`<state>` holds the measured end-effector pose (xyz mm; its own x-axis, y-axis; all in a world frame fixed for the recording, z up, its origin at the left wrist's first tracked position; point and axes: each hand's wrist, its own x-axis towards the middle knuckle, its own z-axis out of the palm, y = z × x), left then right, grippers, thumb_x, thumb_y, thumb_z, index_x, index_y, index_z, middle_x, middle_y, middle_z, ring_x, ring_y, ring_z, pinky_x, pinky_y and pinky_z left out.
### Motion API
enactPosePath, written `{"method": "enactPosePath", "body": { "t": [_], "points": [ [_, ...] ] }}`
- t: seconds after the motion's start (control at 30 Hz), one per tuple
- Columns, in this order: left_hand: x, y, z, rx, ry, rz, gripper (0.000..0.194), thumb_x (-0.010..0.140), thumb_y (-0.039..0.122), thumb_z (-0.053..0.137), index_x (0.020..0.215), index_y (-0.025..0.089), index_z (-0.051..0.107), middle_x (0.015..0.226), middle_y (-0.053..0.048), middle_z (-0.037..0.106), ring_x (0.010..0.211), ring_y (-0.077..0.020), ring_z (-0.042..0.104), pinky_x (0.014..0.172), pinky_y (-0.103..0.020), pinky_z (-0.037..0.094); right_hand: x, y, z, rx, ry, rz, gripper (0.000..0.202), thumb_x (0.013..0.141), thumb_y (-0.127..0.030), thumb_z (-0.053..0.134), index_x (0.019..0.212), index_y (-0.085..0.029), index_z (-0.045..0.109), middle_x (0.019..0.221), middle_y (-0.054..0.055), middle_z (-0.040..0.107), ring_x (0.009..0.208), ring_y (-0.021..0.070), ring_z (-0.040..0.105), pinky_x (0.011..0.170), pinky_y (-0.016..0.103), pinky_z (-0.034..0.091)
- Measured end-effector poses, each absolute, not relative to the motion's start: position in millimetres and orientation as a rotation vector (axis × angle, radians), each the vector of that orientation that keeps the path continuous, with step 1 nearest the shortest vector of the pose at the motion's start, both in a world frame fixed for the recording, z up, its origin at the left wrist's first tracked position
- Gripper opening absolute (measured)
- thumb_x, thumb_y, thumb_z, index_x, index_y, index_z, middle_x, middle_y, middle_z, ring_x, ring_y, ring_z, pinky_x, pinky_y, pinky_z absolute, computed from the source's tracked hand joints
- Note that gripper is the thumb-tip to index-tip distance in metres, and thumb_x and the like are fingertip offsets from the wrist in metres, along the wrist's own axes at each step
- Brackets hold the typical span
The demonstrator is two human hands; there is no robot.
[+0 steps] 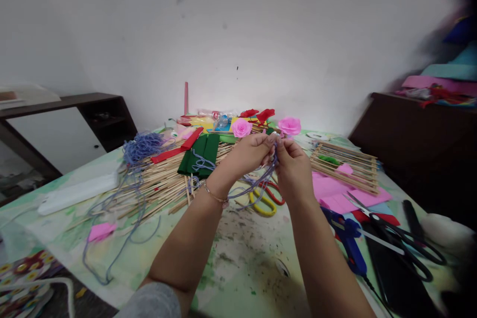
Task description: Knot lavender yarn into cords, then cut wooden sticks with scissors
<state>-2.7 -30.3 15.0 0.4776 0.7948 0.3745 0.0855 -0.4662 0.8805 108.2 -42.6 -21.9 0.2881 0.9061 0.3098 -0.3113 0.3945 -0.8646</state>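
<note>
Where the two hands meet: purple yarn (269,172), held up above the middle of the desk (238,268), its strands drooping in loose loops down and to the left.
Left grip: the left hand (250,151) is bent inward, thumb and fingers pinching the yarn near its upper end.
Right grip: the right hand (297,166) faces it, thumb and forefinger pressed together on the same yarn; the fingertips nearly touch, and exactly how the strands cross there is too small to tell.
Yarn's handling: probably very light, soft and limp, unlikely to break but quick to snag or tangle; best taken close to the gathered strands, with fingertips, leaving the loops free.
Below the loops: scissors with a yellow handle (265,212), lying on the desk.
Beyond the hands: a pale pink flower (242,128) and a brighter pink flower (289,126).
Left side: dark green paper (206,146) on a spread of thin sticks (149,189), near a tangled yarn heap (141,148).
Right side: a slatted stick frame (346,166), a blue glue gun (350,243) and black-handled scissors (395,232).
</note>
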Motion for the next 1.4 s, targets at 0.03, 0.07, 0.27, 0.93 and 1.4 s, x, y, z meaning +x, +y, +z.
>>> {"method": "enactPosePath", "body": {
  "t": [0.03,0.07,0.27,0.93,1.4],
  "points": [
    [-2,-29,14,1.868,0.739,1.059,0.047,0.089,0.053,0.042,0.06,0.017,0.044,0.047,0.005,0.041,0.045,-0.0059,0.034,0.048,-0.022,0.029,108,-44,-22,-0.808,-0.943,0.891,0.031,0.07,-0.046,0.071,0.076,-0.018,0.061,0.059,-0.004,0.055,0.048,0.007,0.044,0.047,0.022,0.035],
    [-1,-28,13,1.863,0.742,1.079,0.047,0.089,0.053,0.041,0.06,0.017,0.044,0.047,0.005,0.041,0.044,-0.006,0.034,0.048,-0.022,0.028,107,-45,-21,-0.839,-0.964,0.846,0.03,0.071,-0.045,0.07,0.078,-0.017,0.063,0.061,-0.003,0.057,0.05,0.0076,0.045,0.049,0.023,0.037],
    [-6,-25,15,1.802,0.805,1.205,0.048,0.089,0.055,0.041,0.058,0.017,0.04,0.048,0.005,0.039,0.045,-0.0063,0.034,0.049,-0.022,0.028,110,-47,-19,-0.815,-1.174,0.681,0.025,0.072,-0.037,0.07,0.091,-0.02,0.073,0.095,0.005,0.067,0.084,0.0155,0.06,0.073,0.03,0.049],
    [-5,-23,12,1.863,0.762,1.091,0.046,0.09,0.053,0.039,0.062,0.017,0.042,0.048,0.005,0.04,0.046,-0.0065,0.036,0.051,-0.022,0.03,114,-50,-15,-0.943,-1.105,0.615,0.03,0.07,-0.026,0.07,0.098,-0.019,0.073,0.08,0.003,0.071,0.07,0.0143,0.062,0.07,0.033,0.051],
    [-5,-22,10,1.878,0.774,1.103,0.046,0.09,0.053,0.038,0.061,0.017,0.043,0.047,0.005,0.041,0.045,-0.0066,0.037,0.05,-0.022,0.03,120,-54,-12,-1.033,-1.499,0.179,0.021,0.08,-0.022,0.057,0.091,-0.023,0.074,0.092,0.006,0.071,0.087,0.0199,0.063,0.081,0.037,0.048]
  ]
}}
